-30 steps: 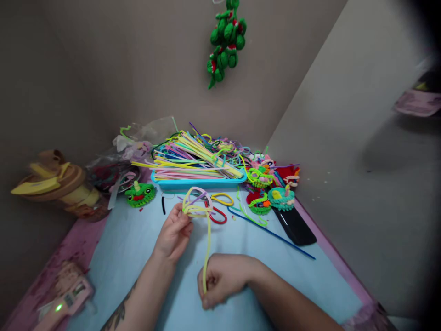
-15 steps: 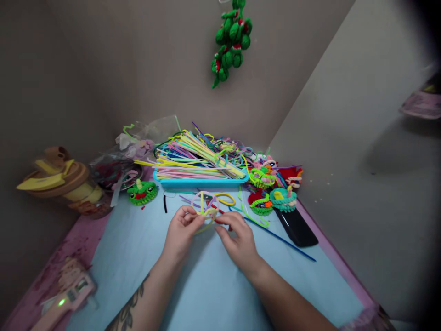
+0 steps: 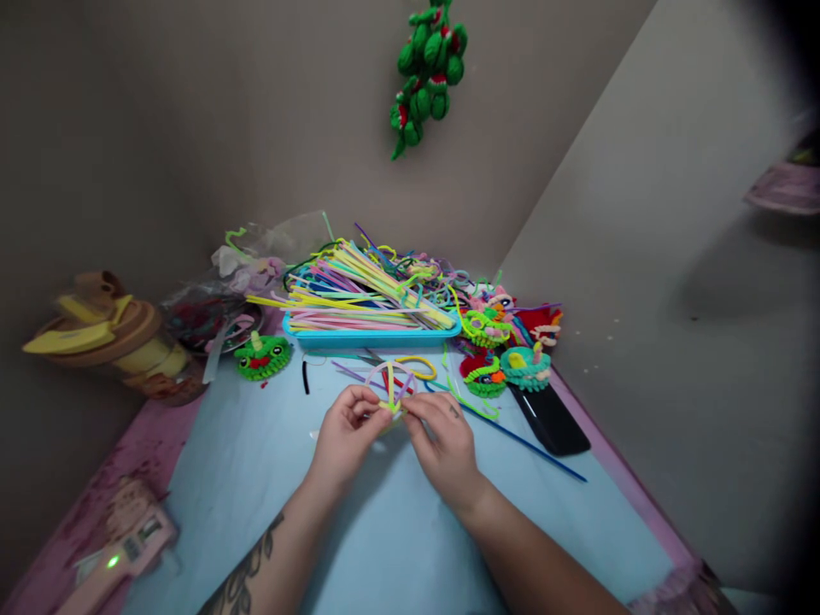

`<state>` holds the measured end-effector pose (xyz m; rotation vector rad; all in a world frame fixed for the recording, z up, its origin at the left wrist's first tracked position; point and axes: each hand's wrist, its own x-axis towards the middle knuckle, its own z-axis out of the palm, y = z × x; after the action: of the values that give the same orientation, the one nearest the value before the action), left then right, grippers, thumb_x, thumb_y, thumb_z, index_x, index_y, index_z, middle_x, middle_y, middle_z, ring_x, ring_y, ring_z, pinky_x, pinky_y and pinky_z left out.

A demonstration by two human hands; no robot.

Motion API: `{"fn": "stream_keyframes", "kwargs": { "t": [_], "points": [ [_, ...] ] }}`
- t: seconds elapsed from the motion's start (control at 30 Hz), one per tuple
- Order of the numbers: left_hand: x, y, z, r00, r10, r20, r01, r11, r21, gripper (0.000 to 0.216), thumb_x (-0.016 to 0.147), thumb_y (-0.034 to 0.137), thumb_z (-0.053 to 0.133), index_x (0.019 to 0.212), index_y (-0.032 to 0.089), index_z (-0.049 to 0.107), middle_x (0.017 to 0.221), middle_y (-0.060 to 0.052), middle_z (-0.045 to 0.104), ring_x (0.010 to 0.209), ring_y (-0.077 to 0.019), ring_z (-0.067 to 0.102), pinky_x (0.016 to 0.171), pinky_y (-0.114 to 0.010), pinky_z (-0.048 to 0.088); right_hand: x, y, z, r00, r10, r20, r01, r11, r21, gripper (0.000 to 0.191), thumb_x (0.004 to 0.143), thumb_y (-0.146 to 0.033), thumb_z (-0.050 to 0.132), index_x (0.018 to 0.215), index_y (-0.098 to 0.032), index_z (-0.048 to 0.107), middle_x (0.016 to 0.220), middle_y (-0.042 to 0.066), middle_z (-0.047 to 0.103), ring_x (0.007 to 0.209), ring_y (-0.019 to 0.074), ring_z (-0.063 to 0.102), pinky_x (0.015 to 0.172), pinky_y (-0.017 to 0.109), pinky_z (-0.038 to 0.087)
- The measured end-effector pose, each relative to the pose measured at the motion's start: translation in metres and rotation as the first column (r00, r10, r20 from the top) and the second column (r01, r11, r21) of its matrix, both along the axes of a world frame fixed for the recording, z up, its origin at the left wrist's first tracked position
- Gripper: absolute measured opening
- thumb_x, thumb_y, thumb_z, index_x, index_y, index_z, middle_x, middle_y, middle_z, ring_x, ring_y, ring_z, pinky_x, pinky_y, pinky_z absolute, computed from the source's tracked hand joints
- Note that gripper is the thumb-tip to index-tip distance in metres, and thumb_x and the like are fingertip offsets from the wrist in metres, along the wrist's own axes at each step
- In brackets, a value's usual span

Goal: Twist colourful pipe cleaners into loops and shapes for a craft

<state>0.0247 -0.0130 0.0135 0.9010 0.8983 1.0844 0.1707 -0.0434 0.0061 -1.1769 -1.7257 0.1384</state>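
Between my hands is a small round frame of bent pipe cleaners, pink, purple and yellow, raised above the blue table cover. My left hand pinches its near yellow edge from the left, thumb against fingers. On the other side, my right hand has its thumb and fingertips closed on the same yellow part. The exact spot where the strands meet is partly hidden by my fingertips. Just beyond the frame lie scissors with yellow handles, and loose purple, red and blue pipe cleaners around them.
A blue tray heaped with pipe cleaners stands at the back. Fuzzy animal-faced pieces sit at right and left. A black phone-like slab lies at right. A pink glue gun with a green light rests front left.
My right thumb has closed in toward its fingers at the yellow strand. The pipe-cleaner frame has shifted slightly right and turned a little, and my hands are closer together.
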Motion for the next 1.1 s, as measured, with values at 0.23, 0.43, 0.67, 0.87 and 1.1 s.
{"fn": "stream_keyframes", "kwargs": {
  "t": [0.23,0.43,0.67,0.87,1.1],
  "points": [
    [0.0006,-0.0001,-0.0020,1.000,-0.001,-0.017,0.002,1.000,0.027,0.028,0.065,0.024,0.074,0.079,0.019,0.050,0.062,0.005,0.060,0.059,-0.0076,0.053,0.060,-0.019,0.039,-0.0010,0.0007,0.0022,0.999,-0.018,-0.029,0.017,0.999,-0.044,0.016,0.082,-0.013,0.055,0.092,-0.022,0.064,0.085,0.004,0.066,0.080,0.0179,0.057,0.075,0.035,0.044],
    [0.0015,0.0000,-0.0006,1.000,0.001,-0.020,0.000,0.999,0.040,0.031,0.064,0.025,0.075,0.081,0.019,0.050,0.064,0.004,0.061,0.059,-0.0092,0.055,0.058,-0.020,0.039,-0.0015,0.0008,0.0030,0.999,-0.035,-0.035,0.031,0.994,-0.109,0.013,0.083,-0.018,0.055,0.089,-0.022,0.065,0.084,0.004,0.061,0.081,0.0189,0.055,0.077,0.036,0.042],
    [0.0010,0.0008,-0.0033,1.000,-0.031,0.006,0.030,0.999,0.039,0.032,0.065,0.024,0.074,0.083,0.020,0.047,0.061,0.005,0.060,0.056,-0.0083,0.053,0.057,-0.019,0.038,-0.0011,0.0009,-0.0001,0.994,0.027,-0.103,-0.044,0.984,-0.172,0.014,0.082,-0.021,0.055,0.090,-0.022,0.067,0.083,0.004,0.052,0.081,0.0177,0.053,0.072,0.033,0.046],
    [0.0016,0.0010,0.0017,1.000,-0.015,0.002,0.015,0.999,0.028,0.032,0.063,0.024,0.075,0.082,0.020,0.048,0.062,0.006,0.060,0.058,-0.0082,0.053,0.059,-0.020,0.039,-0.0006,0.0005,0.0026,0.991,-0.039,-0.131,0.022,0.992,-0.127,0.014,0.081,-0.016,0.057,0.088,-0.022,0.068,0.084,0.004,0.056,0.081,0.0173,0.054,0.075,0.033,0.044],
    [0.0015,0.0013,-0.0011,1.000,-0.022,-0.009,0.022,1.000,0.021,0.033,0.063,0.025,0.075,0.082,0.021,0.047,0.062,0.005,0.060,0.057,-0.0093,0.054,0.059,-0.021,0.039,-0.0020,0.0010,0.0038,0.988,0.003,-0.154,-0.026,0.989,-0.148,0.013,0.080,-0.017,0.057,0.084,-0.023,0.068,0.079,0.003,0.058,0.079,0.0174,0.055,0.074,0.034,0.045]
  ]
}}
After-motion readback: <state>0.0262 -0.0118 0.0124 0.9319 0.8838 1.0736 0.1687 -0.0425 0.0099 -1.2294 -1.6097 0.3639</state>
